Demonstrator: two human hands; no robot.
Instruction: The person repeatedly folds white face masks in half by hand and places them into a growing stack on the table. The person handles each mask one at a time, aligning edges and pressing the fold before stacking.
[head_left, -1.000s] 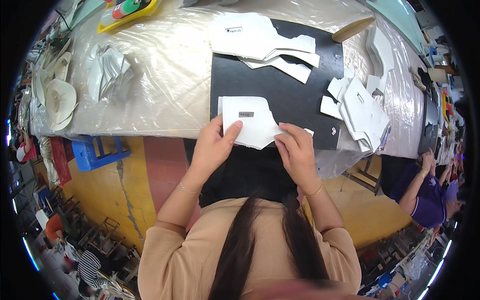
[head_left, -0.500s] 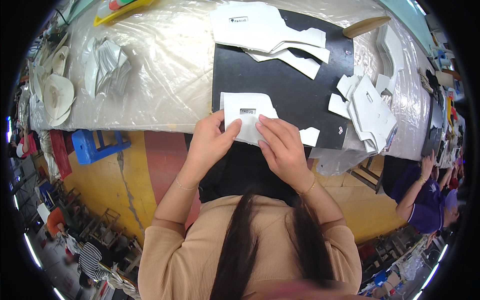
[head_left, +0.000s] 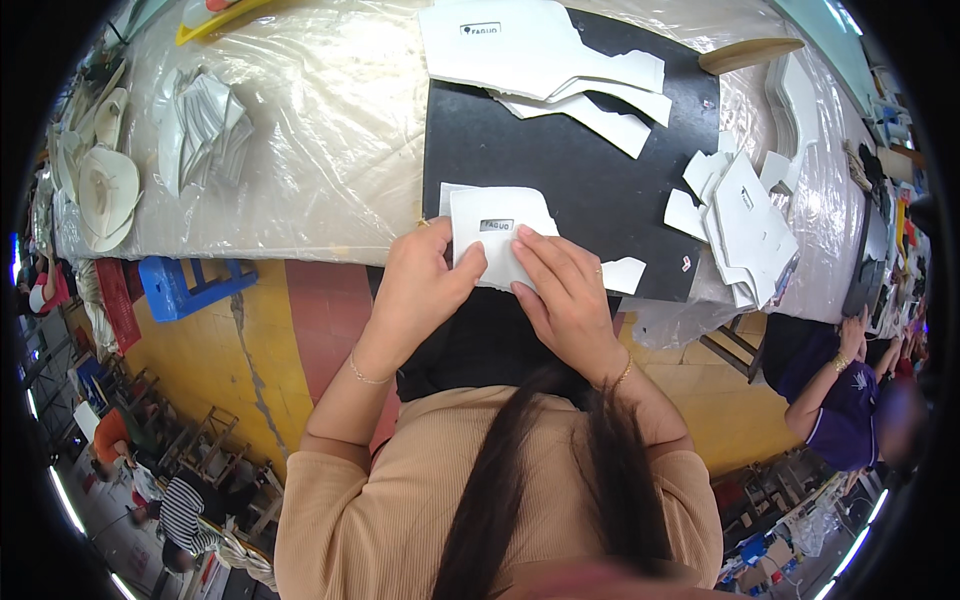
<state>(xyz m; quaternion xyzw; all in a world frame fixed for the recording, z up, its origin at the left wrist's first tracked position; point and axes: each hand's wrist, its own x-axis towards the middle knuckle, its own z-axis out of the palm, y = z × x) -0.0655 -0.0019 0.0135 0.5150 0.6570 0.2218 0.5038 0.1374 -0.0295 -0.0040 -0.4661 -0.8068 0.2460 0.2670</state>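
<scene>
A white cut panel [head_left: 492, 204], apparently fabric or leather, lies at the near edge of a black board [head_left: 600, 220]. On its face is a small dark-framed rectangular label [head_left: 497, 225]. My left hand [head_left: 422, 275] grips the panel's left edge, the thumb on top and the fingers mostly hidden behind. My right hand [head_left: 568, 290] is closed over its right side, fingers together, their tips beside the label and the thumb at the near edge. Part of a white piece [head_left: 625, 275] shows to the right of this hand.
Stacked white panels [head_left: 510, 50] lie on the board's far end. More white pieces [head_left: 745, 215] overlap its right side, near a wooden tool [head_left: 750, 55]. Plastic sheeting [head_left: 330, 120] covers the table. Left are a white bundle [head_left: 205, 130] and a blue stool [head_left: 185, 290]; a co-worker [head_left: 845, 410] is right.
The view has shifted slightly, and the things on the table appear a little displaced. Both hands keep nearly the same place on the white panel.
</scene>
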